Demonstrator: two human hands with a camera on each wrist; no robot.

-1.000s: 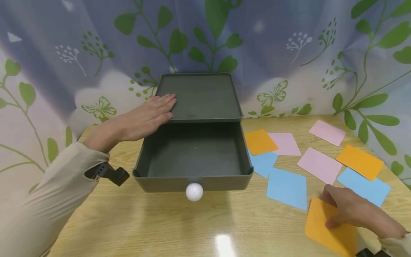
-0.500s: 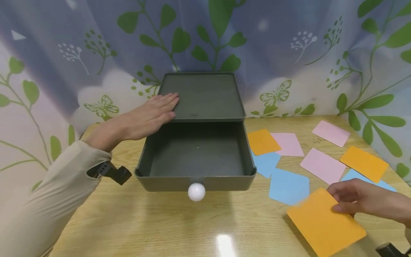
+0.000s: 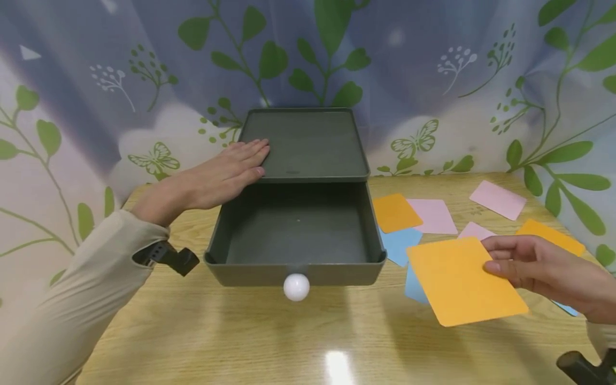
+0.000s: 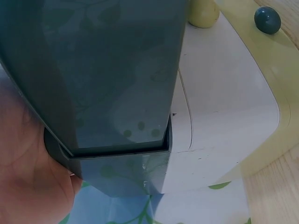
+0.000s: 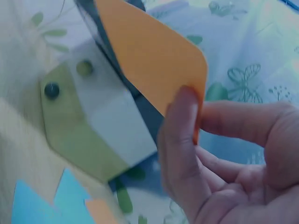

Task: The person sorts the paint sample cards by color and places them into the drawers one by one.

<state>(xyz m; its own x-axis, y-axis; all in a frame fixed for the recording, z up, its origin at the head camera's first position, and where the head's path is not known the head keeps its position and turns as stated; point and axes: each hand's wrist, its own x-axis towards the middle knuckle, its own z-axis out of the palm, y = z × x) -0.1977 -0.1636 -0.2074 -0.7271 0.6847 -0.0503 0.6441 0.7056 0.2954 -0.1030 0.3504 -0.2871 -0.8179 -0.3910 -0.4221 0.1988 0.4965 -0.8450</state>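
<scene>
A dark grey drawer [image 3: 293,224] stands pulled out of a small drawer cabinet, a round white knob [image 3: 296,287] on its front. On the cabinet's top [image 3: 308,144] my left hand [image 3: 216,176] rests with straight fingers, at the left edge. The left wrist view shows that hand's palm side [image 4: 32,154] against the cabinet's side. With thumb and fingers, my right hand [image 3: 553,272] pinches a square orange card [image 3: 467,283] by its right edge, held above the table to the right of the drawer. In the right wrist view the orange card [image 5: 154,56] partly covers the cabinet.
Pink cards [image 3: 498,199], blue cards [image 3: 400,245] and other orange cards [image 3: 397,213] lie on the right of the wooden table [image 3: 240,342]. Beneath the dark drawer are a white level [image 4: 224,102] and a yellow-green one [image 4: 275,88]. A leaf-patterned curtain [image 3: 289,53] hangs behind.
My right hand has lifted the orange card off the table and moved it up and toward the drawer. My left hand stays in place on the cabinet's top.
</scene>
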